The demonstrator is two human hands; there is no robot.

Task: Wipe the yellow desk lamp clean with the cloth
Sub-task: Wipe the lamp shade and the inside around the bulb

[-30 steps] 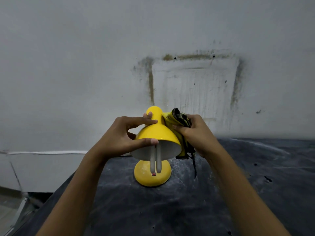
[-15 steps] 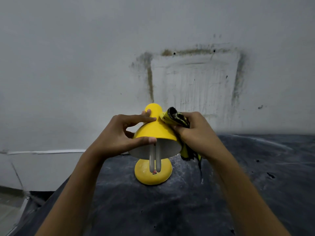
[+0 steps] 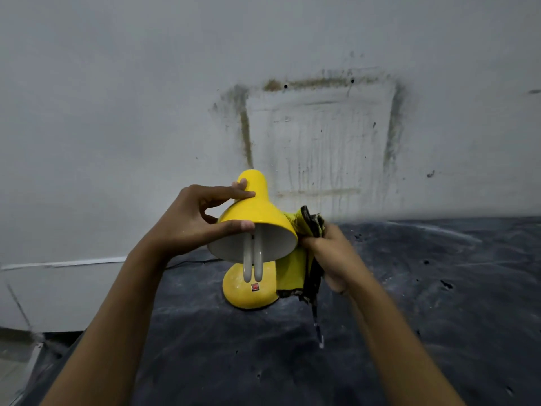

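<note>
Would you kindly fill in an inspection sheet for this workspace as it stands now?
Surface: dark dusty covering, with pale smears and small specks.
Job's things: yellow desk lamp stands on it, shade tilted toward the camera, bulb showing; cloth at the shade's right side, part of it hanging down.
Clutter: nothing seen.
Grippers: left hand grips the shade; right hand holds the cloth, blurred.
Cables: thin dark cable behind the lamp.
Surroundings: grey wall with a stained rectangular outline.
</note>
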